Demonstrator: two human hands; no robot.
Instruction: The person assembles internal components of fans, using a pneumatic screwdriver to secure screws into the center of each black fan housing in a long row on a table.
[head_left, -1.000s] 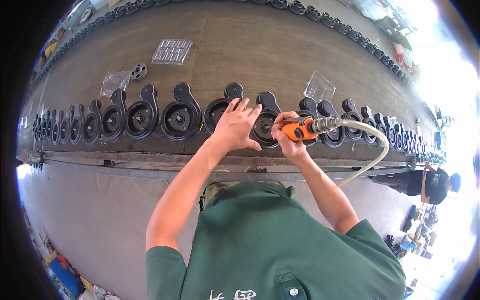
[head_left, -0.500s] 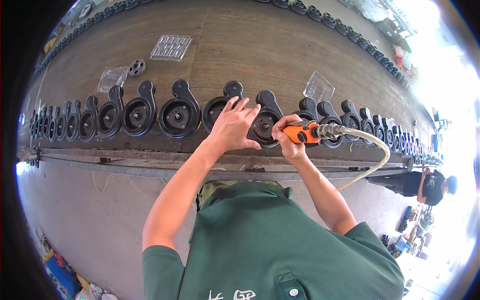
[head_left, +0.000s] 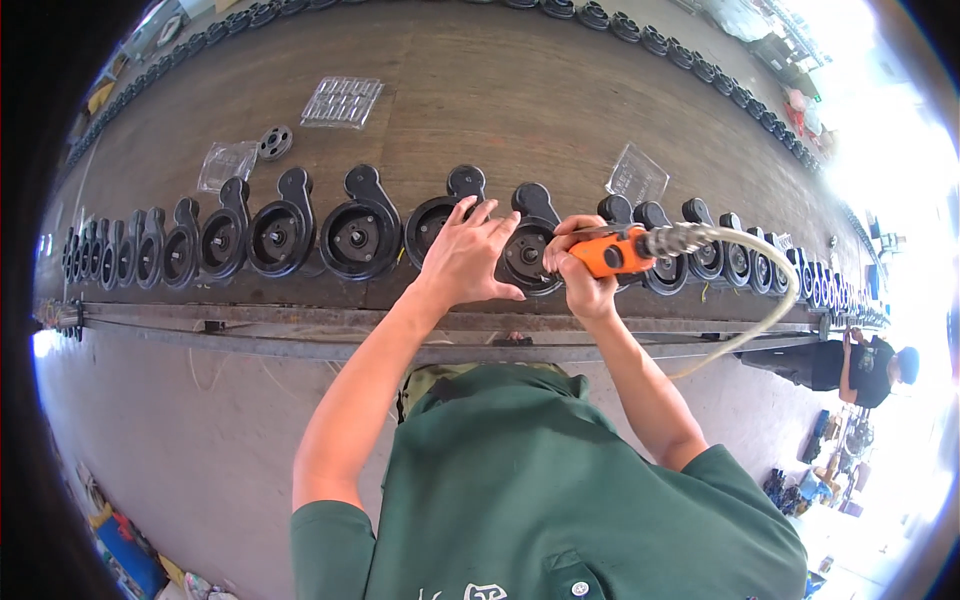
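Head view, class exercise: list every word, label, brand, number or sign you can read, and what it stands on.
Green shirt: white lettering, cut off by the lower edge; not quoted here.
Co-worker's dark shirt: pale print, too small to read.
Black wheel units: no legible marking.
Orange tool: nothing legible.

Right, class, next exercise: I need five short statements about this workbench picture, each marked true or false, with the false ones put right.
1. The right hand holds an orange tool. True.
2. The hose on the tool is black. False: the hose is pale.
3. A clear plastic tray lies on the table. True.
4. The left hand grips a hammer. False: it is spread open over the black wheels.
5. The wearer's shirt is green. True.
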